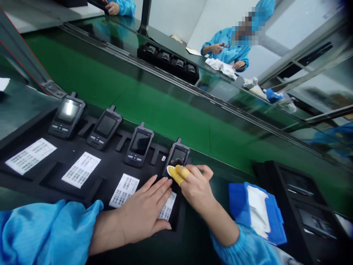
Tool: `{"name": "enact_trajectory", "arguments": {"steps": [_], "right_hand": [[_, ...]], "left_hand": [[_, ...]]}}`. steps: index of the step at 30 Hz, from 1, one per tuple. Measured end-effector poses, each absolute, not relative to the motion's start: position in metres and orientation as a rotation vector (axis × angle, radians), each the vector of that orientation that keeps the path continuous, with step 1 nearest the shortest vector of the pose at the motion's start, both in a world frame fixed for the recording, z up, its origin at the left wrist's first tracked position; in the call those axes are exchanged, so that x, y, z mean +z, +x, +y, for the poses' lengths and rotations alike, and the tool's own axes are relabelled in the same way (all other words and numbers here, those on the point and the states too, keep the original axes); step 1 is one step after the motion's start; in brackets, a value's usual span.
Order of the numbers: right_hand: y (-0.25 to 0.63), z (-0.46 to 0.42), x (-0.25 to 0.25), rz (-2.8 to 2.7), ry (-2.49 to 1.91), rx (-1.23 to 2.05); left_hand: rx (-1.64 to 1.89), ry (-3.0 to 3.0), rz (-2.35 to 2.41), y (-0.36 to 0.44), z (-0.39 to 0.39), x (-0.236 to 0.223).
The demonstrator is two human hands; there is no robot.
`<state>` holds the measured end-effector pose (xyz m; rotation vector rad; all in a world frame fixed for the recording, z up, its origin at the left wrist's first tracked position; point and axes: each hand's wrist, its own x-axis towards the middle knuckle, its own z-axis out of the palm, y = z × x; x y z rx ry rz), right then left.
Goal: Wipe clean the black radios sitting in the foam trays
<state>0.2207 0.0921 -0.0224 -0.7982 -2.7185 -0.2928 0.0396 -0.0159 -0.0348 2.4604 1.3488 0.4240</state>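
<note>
In the head view, we saw the left hand (143,209) flat, fingers straight, over the end label sheet (170,207). The right hand (197,187), its yellow finger covers (179,173) bent against the end handheld device (179,154) on the black tray (109,162), showed no certain grip. We judged that hard pressing could have shifted the device, and a dragging palm creased the sheet.

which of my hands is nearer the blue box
Right. The right hand is at a handheld device, left of the blue box; the left hand is farther left, partly covering a barcode sheet.
</note>
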Motion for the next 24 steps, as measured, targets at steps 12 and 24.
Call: {"name": "enact_trajectory", "arguments": {"steps": [12,24], "right_hand": [[0.229,0.099,-0.034,-2.497,-0.79,-0.467],[0.2,0.132,-0.015,-2.363,-0.835,-0.796]], "left_hand": [[0.286,2.484,1.349,0.04,-0.013,-0.026],[0.276,2.546,1.377,0.04,-0.012,-0.023]]}}
